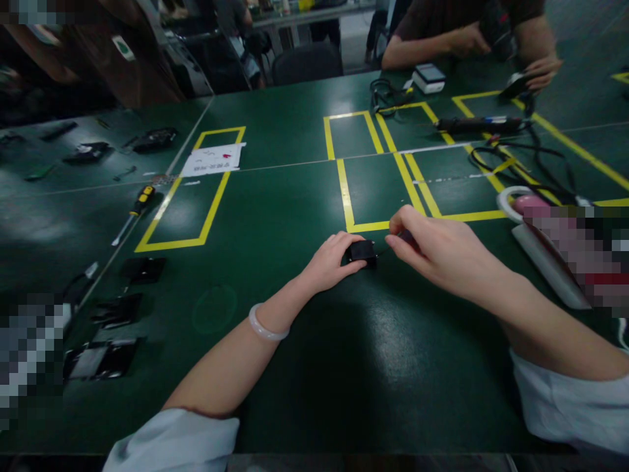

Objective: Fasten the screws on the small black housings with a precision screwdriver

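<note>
My left hand (334, 259) is closed around a small black box-shaped part (362, 251) on the green table, thumb on the near side and fingers on the far side. Small shiny bits show on the part's right edge. Just right of it, my right hand (427, 246) pinches a thin dark tool (405, 236), mostly hidden in the fingers. A thin shaft seems to run from that grip toward the part's right side; whether it touches cannot be made out.
Black parts (118, 308) lie in a column at left, below a yellow-black screwdriver (142, 200). Yellow tape outlines (346, 196) and a paper label (213, 159) mark the table (295, 380). At right are a power screwdriver (479, 124), cables (535, 157) and a co-worker's hands (540, 72).
</note>
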`<act>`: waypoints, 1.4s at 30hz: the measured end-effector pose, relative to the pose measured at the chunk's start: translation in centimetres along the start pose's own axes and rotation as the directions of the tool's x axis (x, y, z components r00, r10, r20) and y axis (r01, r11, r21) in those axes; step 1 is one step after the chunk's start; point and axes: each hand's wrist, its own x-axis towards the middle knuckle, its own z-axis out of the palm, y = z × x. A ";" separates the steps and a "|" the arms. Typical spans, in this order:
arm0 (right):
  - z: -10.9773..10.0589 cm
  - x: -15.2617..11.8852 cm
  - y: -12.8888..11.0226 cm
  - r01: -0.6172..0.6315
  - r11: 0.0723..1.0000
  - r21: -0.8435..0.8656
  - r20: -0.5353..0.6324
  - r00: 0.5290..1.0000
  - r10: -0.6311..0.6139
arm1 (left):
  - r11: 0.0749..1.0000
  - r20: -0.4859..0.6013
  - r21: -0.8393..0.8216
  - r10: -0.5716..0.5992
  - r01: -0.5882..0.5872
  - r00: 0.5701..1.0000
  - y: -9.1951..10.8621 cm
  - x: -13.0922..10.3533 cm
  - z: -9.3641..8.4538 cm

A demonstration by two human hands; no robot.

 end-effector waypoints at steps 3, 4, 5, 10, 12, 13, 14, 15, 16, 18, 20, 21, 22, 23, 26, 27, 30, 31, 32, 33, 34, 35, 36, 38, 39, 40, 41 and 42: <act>0.1 0.0 0.1 -0.001 1.000 -0.013 0.006 1.000 0.001 | 1.000 -0.001 -0.001 0.002 -0.002 1.000 -0.1 0.0 0.0; 0.1 0.0 0.1 -0.005 1.000 -0.018 0.001 1.000 0.005 | 1.000 -0.001 -0.003 0.004 -0.004 1.000 -0.1 0.0 0.0; 0.1 0.1 0.1 -0.008 1.000 -0.020 -0.007 1.000 0.008 | 1.000 -0.001 -0.004 0.005 -0.005 1.000 -0.1 0.0 0.1; 0.1 0.1 0.0 -0.015 1.000 -0.015 -0.034 0.999 0.015 | 1.000 -0.005 -0.006 0.000 0.000 1.000 -0.1 0.0 0.1; 0.0 0.0 -0.1 -0.017 1.000 -0.012 -0.030 0.999 0.017 | 1.000 -0.002 -0.008 0.001 -0.001 1.000 0.0 0.0 0.0; 0.0 0.0 -0.1 -0.016 1.000 -0.011 -0.028 0.999 0.015 | 1.000 -0.002 -0.009 0.001 -0.001 1.000 0.0 0.0 0.0; 0.0 0.0 -0.1 -0.012 1.000 -0.009 -0.024 1.000 0.012 | 1.000 0.000 -0.010 0.000 0.000 1.000 0.0 0.0 0.0; 0.0 0.0 -0.1 -0.007 1.000 -0.007 -0.018 1.000 0.007 | 1.000 0.001 -0.011 -0.003 0.003 1.000 0.0 0.0 0.0; 0.0 0.0 0.0 -0.003 1.000 -0.002 -0.011 1.000 0.003 | 1.000 0.002 -0.012 -0.007 0.007 1.000 0.1 0.0 0.0; 0.0 0.0 0.1 0.000 1.000 0.006 0.002 1.000 0.000 | 1.000 0.005 -0.015 -0.013 0.013 1.000 0.1 0.0 0.0; 0.1 0.0 0.1 -0.006 1.000 0.012 0.009 1.000 0.006 | 1.000 0.006 -0.017 -0.014 0.014 1.000 0.1 0.0 0.0; 0.1 0.0 0.1 -0.010 1.000 0.014 0.008 1.000 0.010 | 1.000 0.004 -0.018 -0.013 0.013 1.000 0.1 0.0 0.0; 0.1 0.0 0.1 -0.012 1.000 0.014 0.006 1.000 0.011 | 1.000 0.004 -0.020 -0.011 0.011 1.000 0.1 0.0 0.0; 0.1 0.0 0.1 -0.012 1.000 0.015 0.002 1.000 0.012 | 1.000 0.003 -0.020 -0.008 0.008 1.000 0.1 0.0 0.0; 0.0 0.0 0.0 -0.006 1.000 0.012 -0.008 1.000 0.006 | 1.000 -0.002 -0.017 -0.004 0.004 1.000 0.0 0.0 0.1; 0.0 0.0 0.0 -0.005 1.000 0.011 -0.008 1.000 0.005 | 1.000 -0.002 -0.016 -0.003 0.003 1.000 0.0 0.0 0.1; -0.1 0.0 -0.1 -0.003 1.000 0.012 -0.005 1.000 0.003 | 1.000 -0.002 -0.014 -0.009 0.009 1.000 0.1 0.0 0.1; -0.1 0.0 -0.1 -0.002 1.000 0.015 -0.002 1.000 0.002 | 1.000 -0.002 -0.016 -0.012 0.012 1.000 0.1 0.0 0.1; -0.1 0.0 0.0 0.000 1.000 0.020 -0.001 1.000 0.000 | 1.000 -0.003 -0.018 -0.015 0.015 1.000 0.1 0.0 0.1; 0.0 0.0 0.0 0.001 1.000 0.025 0.001 1.000 -0.001 | 1.000 -0.005 -0.019 -0.019 0.019 1.000 0.1 0.0 0.1; 0.0 0.0 0.1 -0.002 1.000 0.030 -0.003 1.000 0.002 | 1.000 -0.007 -0.019 -0.021 0.021 1.000 0.2 0.0 0.1; 0.1 0.1 0.1 -0.007 0.999 0.034 -0.009 1.000 0.007 | 1.000 -0.009 -0.019 -0.022 0.021 1.000 0.2 0.0 0.2; 0.2 0.1 0.2 -0.014 0.999 0.038 -0.018 1.000 0.014 | 1.000 -0.010 -0.019 -0.020 0.020 1.000 0.2 0.0 0.2; 0.3 0.1 0.3 -0.026 0.999 0.047 -0.035 0.999 0.028 | 1.000 -0.011 -0.019 -0.015 0.015 1.000 0.2 0.0 0.2; 0.4 0.1 0.4 -0.033 0.998 0.047 -0.041 0.999 0.035 | 1.000 -0.011 -0.021 -0.012 0.011 1.000 0.2 0.0 0.2; 0.4 0.1 0.4 -0.039 0.998 0.043 -0.047 0.998 0.041 | 1.000 -0.011 -0.023 -0.008 0.008 1.000 0.2 -0.1 0.2; 0.4 0.1 0.5 -0.044 0.998 0.033 -0.049 0.998 0.046 | 1.000 -0.012 -0.023 -0.006 0.006 1.000 0.1 -0.1 0.2; 0.3 0.1 0.5 -0.048 0.999 0.017 -0.051 0.997 0.049 | 1.000 -0.011 -0.023 -0.005 0.004 1.000 0.1 -0.1 0.2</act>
